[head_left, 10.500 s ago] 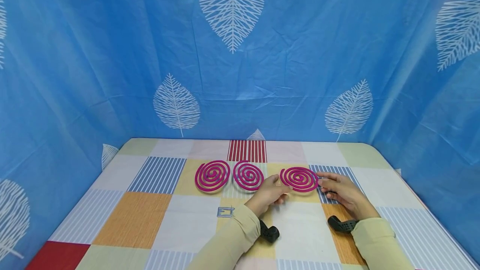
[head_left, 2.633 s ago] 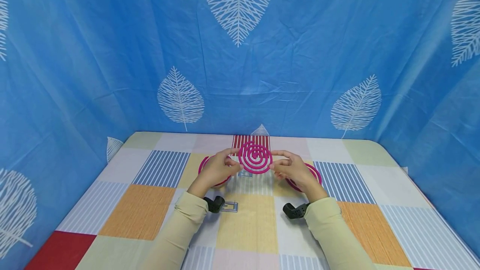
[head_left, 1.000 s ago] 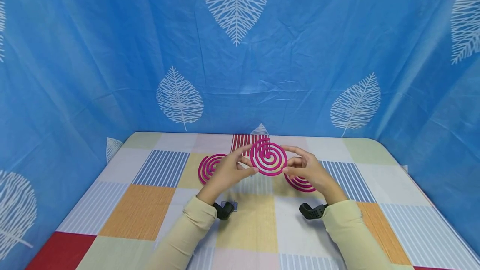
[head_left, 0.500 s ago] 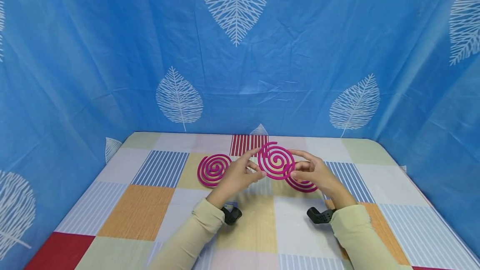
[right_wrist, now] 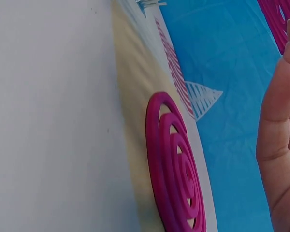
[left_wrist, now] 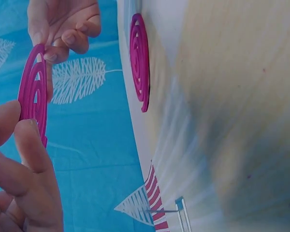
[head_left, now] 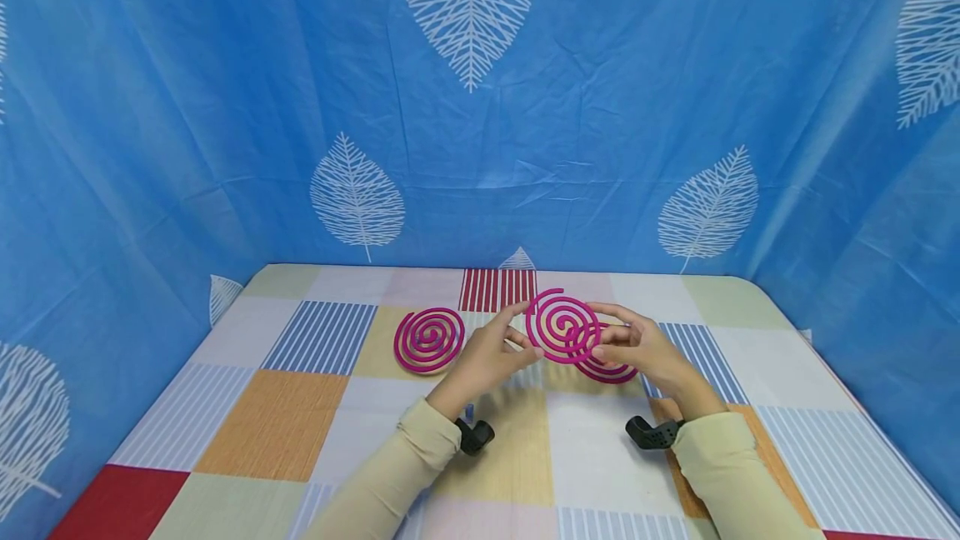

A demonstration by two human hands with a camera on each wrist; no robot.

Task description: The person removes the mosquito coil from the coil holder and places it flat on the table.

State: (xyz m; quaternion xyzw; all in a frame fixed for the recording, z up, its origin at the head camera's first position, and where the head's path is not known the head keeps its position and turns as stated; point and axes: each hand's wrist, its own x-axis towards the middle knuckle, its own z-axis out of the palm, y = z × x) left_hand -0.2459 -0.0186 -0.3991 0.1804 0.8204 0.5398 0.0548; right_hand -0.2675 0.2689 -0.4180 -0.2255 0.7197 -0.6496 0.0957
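Note:
Both my hands hold up one magenta mosquito coil [head_left: 564, 325] above the table, tilted so its spiral faces me. My left hand [head_left: 483, 361] pinches its left edge between thumb and index finger, also seen in the left wrist view. On the other edge my right hand [head_left: 651, 357] pinches it the same way. A second mosquito coil [head_left: 430, 338] lies on the table left of my left hand. Behind the raised coil and the right fingers, a third mosquito coil [right_wrist: 171, 159] is partly hidden in the head view.
A patchwork cloth covers the table [head_left: 247, 423]. A thin metal piece [left_wrist: 181, 215] stands on it in the left wrist view. Blue curtains [head_left: 600, 107] with white leaves enclose the back and sides. Each wrist wears a black device [head_left: 652, 433].
Three coils lay in a row at first; the middle one has since been lifted by both hands. Over the last second, hands and coil have shifted right and slightly toward me.

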